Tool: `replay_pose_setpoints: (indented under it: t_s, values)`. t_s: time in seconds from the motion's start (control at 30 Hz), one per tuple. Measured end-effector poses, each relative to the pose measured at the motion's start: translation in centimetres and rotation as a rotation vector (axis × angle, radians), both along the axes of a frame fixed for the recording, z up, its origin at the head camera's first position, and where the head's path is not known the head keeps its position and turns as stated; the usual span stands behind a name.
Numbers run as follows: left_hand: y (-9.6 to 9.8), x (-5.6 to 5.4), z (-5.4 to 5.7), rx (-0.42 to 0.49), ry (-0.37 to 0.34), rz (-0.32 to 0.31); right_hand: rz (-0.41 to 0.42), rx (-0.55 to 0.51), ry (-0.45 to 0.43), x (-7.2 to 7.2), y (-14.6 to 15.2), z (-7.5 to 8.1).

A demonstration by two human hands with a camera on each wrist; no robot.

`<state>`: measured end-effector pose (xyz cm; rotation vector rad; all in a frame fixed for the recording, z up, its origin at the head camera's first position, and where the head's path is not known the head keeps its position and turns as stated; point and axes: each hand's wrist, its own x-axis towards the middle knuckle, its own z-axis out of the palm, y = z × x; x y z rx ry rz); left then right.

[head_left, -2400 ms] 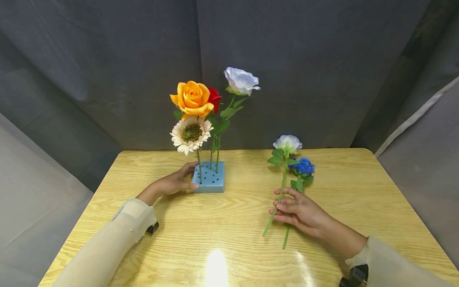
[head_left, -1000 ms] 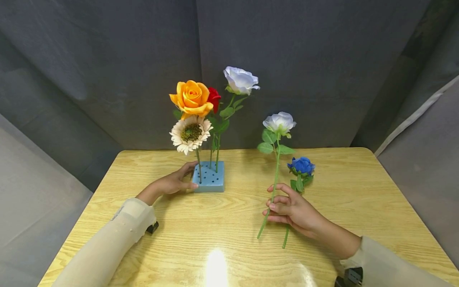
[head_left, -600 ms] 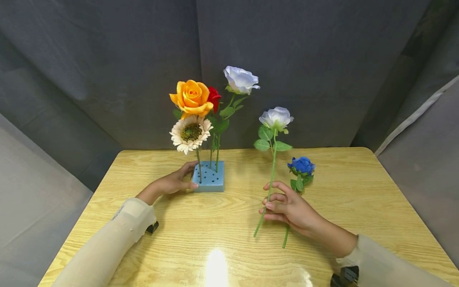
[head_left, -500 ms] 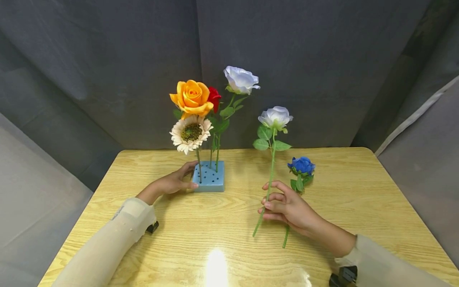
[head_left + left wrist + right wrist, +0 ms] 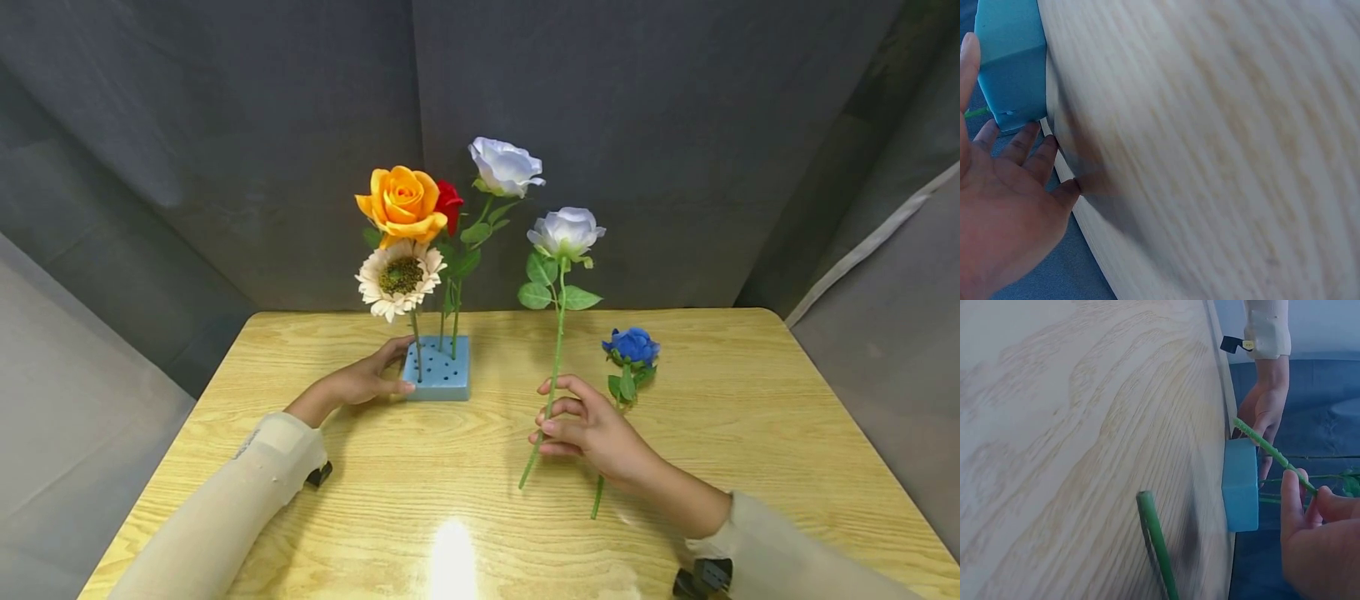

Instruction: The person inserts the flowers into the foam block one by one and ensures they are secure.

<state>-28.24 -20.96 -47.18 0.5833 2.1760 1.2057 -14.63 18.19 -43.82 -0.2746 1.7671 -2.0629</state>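
Note:
My left hand (image 5: 362, 382) holds the left side of a light-blue block (image 5: 442, 390) with small holes in its top, thumb at the front corner and fingers towards the back. Standing in the block are an orange rose (image 5: 402, 204), a cream sunflower-like bloom (image 5: 400, 277), a red flower (image 5: 449, 206) partly hidden, and a white rose (image 5: 507, 167). My right hand (image 5: 592, 433) pinches the green stem of another white rose (image 5: 566, 233), its bloom up and its lower end bare. In the right wrist view that stem (image 5: 1272, 452) points towards the block.
A blue rose (image 5: 633, 346) lies on the wooden table (image 5: 750, 417), its stem running under my right hand. Grey curtains (image 5: 637, 125) hang behind the table and at both sides.
My right hand has carried the white rose left and raised it from beside the blue rose, turning it more upright. The left hand stays at the block.

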Motion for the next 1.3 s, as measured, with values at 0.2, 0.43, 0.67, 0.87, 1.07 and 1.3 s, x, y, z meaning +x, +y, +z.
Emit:
replay_pose_setpoints:
  t_s: [0.2, 0.43, 0.67, 0.87, 1.07, 1.3]
  values:
    - [0.0, 0.1, 0.0, 0.011, -0.008, 0.003, -0.021, 0.028, 0.041, 0.1, -0.6, 0.2]
    - [0.0, 0.1, 0.1, 0.002, 0.002, 0.001, -0.070, 0.079, 0.135, 0.4, -1.4, 0.4]
    - [0.1, 0.1, 0.1, 0.001, 0.000, 0.000, -0.123, 0.139, 0.242, 0.6, -2.2, 0.8]
    - [0.1, 0.2, 0.3, -0.002, 0.001, 0.003, -0.130, 0.178, 0.329, 0.4, -2.9, 1.2]
    - [0.2, 0.1, 0.3, -0.014, 0.006, 0.007, -0.136, 0.187, 0.370, 0.0, -3.6, 1.7]
    - [0.1, 0.1, 0.4, -0.016, 0.004, 0.006, -0.152, 0.217, 0.427, -0.3, -4.6, 2.5]
